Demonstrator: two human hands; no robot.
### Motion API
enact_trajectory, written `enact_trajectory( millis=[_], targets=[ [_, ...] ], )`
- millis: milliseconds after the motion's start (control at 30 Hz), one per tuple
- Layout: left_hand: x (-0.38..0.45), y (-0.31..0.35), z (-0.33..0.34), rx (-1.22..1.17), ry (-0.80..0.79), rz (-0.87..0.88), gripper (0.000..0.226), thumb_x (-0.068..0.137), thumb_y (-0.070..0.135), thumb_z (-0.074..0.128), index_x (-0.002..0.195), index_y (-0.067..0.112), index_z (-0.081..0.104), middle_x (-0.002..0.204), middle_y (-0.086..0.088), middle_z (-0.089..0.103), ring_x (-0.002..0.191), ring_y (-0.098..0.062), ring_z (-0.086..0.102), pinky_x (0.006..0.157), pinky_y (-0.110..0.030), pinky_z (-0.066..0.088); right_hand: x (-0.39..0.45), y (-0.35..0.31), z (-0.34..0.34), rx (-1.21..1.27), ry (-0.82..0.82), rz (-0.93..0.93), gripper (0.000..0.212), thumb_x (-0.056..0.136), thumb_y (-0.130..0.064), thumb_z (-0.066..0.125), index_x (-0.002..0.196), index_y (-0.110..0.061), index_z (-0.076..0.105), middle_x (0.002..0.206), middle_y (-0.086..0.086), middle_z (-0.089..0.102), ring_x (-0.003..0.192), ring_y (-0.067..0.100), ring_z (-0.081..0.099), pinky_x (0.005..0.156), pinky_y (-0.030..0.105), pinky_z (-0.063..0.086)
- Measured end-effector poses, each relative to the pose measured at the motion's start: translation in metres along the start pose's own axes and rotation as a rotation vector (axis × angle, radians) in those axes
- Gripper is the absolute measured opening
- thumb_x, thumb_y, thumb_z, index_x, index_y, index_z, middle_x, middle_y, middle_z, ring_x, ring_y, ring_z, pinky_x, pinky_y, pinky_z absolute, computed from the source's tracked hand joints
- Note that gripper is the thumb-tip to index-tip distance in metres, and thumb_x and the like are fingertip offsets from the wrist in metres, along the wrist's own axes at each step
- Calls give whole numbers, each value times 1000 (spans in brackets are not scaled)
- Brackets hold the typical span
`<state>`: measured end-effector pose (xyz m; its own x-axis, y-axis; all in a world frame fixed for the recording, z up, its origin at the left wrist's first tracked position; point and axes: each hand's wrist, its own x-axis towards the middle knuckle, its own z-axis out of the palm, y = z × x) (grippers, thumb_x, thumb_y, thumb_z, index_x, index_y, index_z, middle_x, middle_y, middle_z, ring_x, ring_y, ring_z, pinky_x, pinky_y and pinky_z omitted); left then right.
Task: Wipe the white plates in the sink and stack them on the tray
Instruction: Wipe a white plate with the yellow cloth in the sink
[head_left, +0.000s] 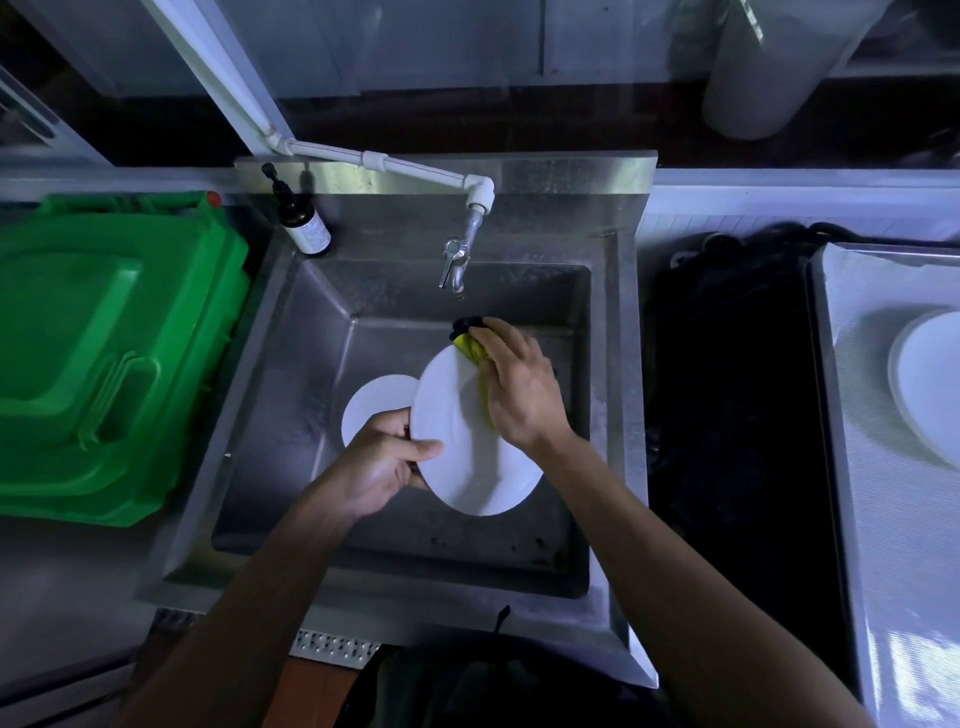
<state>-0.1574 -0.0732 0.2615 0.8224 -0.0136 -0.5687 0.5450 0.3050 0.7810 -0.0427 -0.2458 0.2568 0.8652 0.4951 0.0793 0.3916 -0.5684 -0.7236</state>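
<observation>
Left hand grips plate rim (right hand presses cloth).

head-worn view, steeply down, close over sink, wide-angle

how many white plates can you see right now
3. One plate is held over the sink by the left hand while the right hand wipes it. A second lies in the basin behind. A third sits on the tray, partly cut off; more may be hidden.
</observation>
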Motion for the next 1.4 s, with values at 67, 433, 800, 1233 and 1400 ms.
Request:
enact_trajectory(
  millis=[67,433,800,1233,1400],
  targets=[
    [2,0,3,0,10,0,36,77,2,68,113,6,72,112,-20,73,99,-38,72,69,-47,61,-4,-7,5,-16,-7,-55,43,101,-17,47,143,-20,53,153,1,44,132,30,43,107,49,37],
    [2,-2,5,-91,115,27,35,73,-3,67,108,1,71,103,-21,72,95,-37,72,70,-49,60,-28,-17,27,1,-130,-346,49,88,-8,53,137,-12,59,152,6,47,141,32,39,109,50,35],
    [-8,-18,4,-143,81,-16,38,79,4,65,117,6,72,120,-24,70,110,-42,68,76,-51,59,-51,10,33,42,-80,-353,40,101,-16,48,140,-13,57,154,5,45,144,29,38,111,48,37],
    [-12,-17,5,-139,134,44,47,75,3,67,123,4,67,121,-25,69,107,-45,68,74,-54,60,-15,21,30,79,8,86,43,104,-23,40,146,-24,48,154,0,42,135,28,42,105,49,40],
    [-12,-20,5,-184,145,76,48,78,2,65,126,5,65,123,-23,69,107,-44,69,73,-54,60,-20,30,28,184,13,220,41,106,-20,41,147,-20,48,154,1,43,137,25,40,115,47,34]
  ],
)
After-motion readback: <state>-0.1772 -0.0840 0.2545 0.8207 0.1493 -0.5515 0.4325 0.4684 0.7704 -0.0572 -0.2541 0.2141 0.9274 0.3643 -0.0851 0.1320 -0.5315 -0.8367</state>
